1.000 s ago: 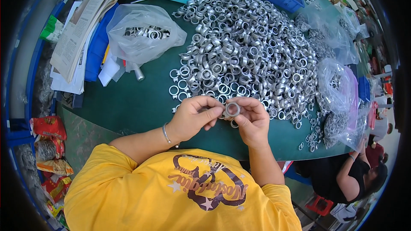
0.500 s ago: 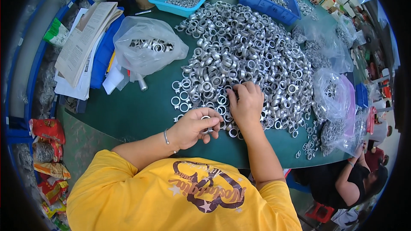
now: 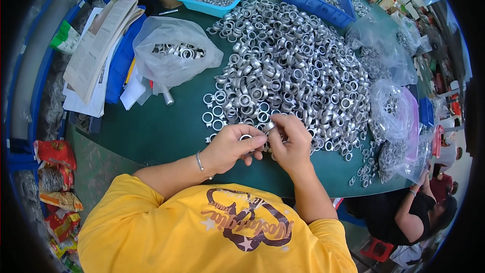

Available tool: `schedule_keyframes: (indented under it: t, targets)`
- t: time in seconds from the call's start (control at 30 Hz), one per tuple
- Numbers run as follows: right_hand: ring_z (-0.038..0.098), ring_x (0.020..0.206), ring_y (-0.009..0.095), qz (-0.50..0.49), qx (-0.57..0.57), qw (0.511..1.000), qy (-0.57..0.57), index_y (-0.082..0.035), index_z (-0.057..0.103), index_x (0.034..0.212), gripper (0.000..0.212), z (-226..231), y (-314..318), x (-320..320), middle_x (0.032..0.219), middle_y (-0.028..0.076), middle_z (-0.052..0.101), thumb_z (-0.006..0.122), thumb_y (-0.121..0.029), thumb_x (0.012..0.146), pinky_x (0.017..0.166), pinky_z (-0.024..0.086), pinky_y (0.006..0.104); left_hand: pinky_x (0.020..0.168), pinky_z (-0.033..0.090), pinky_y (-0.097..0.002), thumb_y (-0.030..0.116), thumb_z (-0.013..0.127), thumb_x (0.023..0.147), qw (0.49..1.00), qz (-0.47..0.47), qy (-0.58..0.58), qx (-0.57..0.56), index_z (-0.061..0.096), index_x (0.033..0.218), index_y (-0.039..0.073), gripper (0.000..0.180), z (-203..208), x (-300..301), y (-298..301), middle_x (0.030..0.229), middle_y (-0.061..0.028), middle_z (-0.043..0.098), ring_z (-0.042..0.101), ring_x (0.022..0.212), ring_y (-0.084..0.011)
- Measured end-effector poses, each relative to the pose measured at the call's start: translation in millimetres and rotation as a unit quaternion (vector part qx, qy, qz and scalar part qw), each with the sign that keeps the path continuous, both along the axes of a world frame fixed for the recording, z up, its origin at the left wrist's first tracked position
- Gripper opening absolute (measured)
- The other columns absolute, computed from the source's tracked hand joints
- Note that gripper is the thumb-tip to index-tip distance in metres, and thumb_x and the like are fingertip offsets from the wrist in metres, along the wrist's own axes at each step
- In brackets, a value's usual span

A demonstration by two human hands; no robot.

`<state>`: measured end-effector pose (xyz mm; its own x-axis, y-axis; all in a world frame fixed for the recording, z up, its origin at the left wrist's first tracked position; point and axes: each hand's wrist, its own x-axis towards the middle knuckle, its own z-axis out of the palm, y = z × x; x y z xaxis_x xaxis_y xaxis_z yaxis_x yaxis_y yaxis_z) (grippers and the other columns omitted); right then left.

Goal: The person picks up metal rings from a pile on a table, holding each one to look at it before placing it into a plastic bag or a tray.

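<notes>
A large heap of silver metal rings (image 3: 303, 71), many with a small lug, covers the middle of the green table (image 3: 166, 121). At the heap's near edge my left hand (image 3: 233, 145) is closed on one metal ring (image 3: 245, 137), partly covered by the thumb and fingers. Close beside it, my right hand (image 3: 290, 140) pinches another ring (image 3: 269, 127) between thumb and forefinger. The fingertips of both hands nearly meet. A few loose rings (image 3: 207, 117) lie flat on the table just beyond my left hand.
A plastic bag (image 3: 172, 65) of rings stands left of the heap. Behind are a light-blue tray (image 3: 192, 4) and a blue crate (image 3: 323, 14) of small parts. Bags of rings (image 3: 391, 111) line the right side, where another person (image 3: 414, 217) sits.
My right hand has drawn back from the heap toward my left hand, bringing a ring with it. My left hand keeps its ring and has shifted slightly right.
</notes>
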<state>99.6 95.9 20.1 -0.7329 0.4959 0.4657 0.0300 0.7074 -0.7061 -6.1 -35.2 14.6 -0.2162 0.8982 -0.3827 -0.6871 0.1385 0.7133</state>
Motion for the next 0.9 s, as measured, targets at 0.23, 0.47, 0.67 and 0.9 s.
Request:
schedule_keyframes:
  t: [0.23, 0.47, 0.67, 0.9]
  targets:
    - [0.057, 0.060, 0.015, 0.063, -0.106, 0.992, -0.008, -0.001, 0.060, 0.086, 0.017, 2, -6, 15, 0.076, 0.008, 0.059, 0.065, 0.004, 0.071, 0.049, 0.046, 0.0228, 0.051, 0.046, -0.0197, 0.011, 0.059, 0.087, 1.000, 0.023, 0.008, -0.004, 0.061, 0.092, -0.002, 0.014, 0, -2, -2, 0.078, -0.0070, 0.061, 0.059, 0.067, -0.0126]
    - [0.062, 0.074, 0.017, 0.116, -0.026, 0.993, 0.013, 0.001, 0.059, 0.087, 0.015, -2, -6, 22, 0.092, 0.013, 0.061, 0.061, 0.008, 0.074, 0.060, 0.050, 0.0239, 0.052, 0.043, -0.0197, 0.005, 0.059, 0.085, 0.991, 0.013, 0.133, 0.014, 0.062, 0.091, -0.001, 0.009, 9, 0, -2, 0.076, -0.0062, 0.059, 0.055, 0.062, -0.0102]
    - [0.061, 0.077, 0.012, 0.071, -0.436, 0.896, 0.031, 0.002, 0.053, 0.104, 0.017, -10, -11, 29, 0.091, 0.008, 0.061, 0.048, 0.005, 0.087, 0.068, 0.050, 0.0221, 0.052, 0.043, -0.0197, 0.002, 0.060, 0.083, 0.982, 0.013, 0.184, 0.041, 0.060, 0.089, -0.002, 0.007, 7, 1, -4, 0.081, -0.0057, 0.057, 0.054, 0.061, -0.0100]
    - [0.060, 0.071, 0.012, 0.125, -0.564, 0.816, -0.004, 0.003, 0.054, 0.106, 0.021, -6, -7, 29, 0.082, 0.007, 0.061, 0.049, -0.013, 0.093, 0.062, 0.049, 0.0219, 0.050, 0.043, -0.0174, -0.001, 0.061, 0.081, 0.961, 0.017, 0.265, 0.074, 0.061, 0.088, -0.003, 0.007, 2, 2, -6, 0.089, -0.0063, 0.056, 0.056, 0.064, -0.0091]
